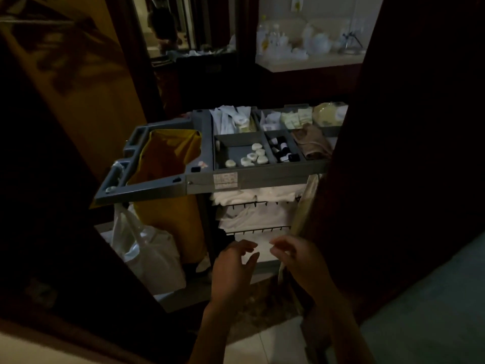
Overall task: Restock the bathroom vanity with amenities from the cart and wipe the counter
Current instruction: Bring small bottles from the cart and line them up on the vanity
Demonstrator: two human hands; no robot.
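Cart point(262, 177) centre of the head view, grey, framed by two dark panels: left panel point(52, 232) close beside the handle end, right panel point(406, 153) hiding the tray's far right edge. Top tray split into compartments. Front middle: round white soaps point(252, 156), loose. Just right of those: small bottles point(282, 151) with dark caps. Further right: brown cloth point(312, 143), crumpled, partly behind the right panel. Back row: white packets point(231, 119), then pale sachets point(296, 119) standing on edge. Left end: yellow bag point(168, 158) hung open in the frame, white plastic bag point(147, 253) hanging beside it below the handle. Under the tray: folded white linen point(257, 195) on wire shelves.

Left hand point(231, 271) low in front of the bottom shelf, fingers spread and relaxed, holding nothing. Right hand point(301, 261) just beside it, apart, fingers loosely bent toward the thumb, nothing seen in it, slightly blurred. Neither touching the cart.

Beyond, well apart: lit worktop point(309, 63) crowded with white items, too blurred to name. Mirror point(168, 27) to its left. Pale floor point(262, 342) below the wrists.
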